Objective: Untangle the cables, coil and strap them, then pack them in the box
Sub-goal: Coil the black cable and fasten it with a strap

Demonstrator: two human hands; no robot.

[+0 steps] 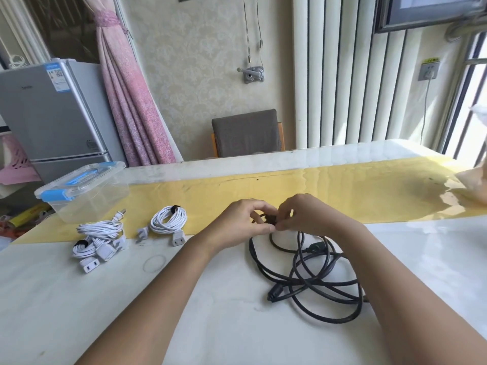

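Note:
A black cable [311,275] lies in loose crossing loops on the white table, its plug end [274,295] near the front. My left hand [246,219] and my right hand [303,213] meet above its far end and pinch a small dark piece of the cable between their fingertips. To the left lies a white cable coil [168,219] bound with a black strap. Further left sits a pile of white cables [98,239], one of them strapped. A clear plastic box [84,192] with a blue-latched lid stands shut at the far left.
A yellow runner [342,188] crosses the table behind my hands. A thin clear ring [154,263] lies on the table left of my left forearm. A grey chair [246,133] stands behind the table. A small fridge [52,111] stands at the left. A bag [474,183] rests at the right edge.

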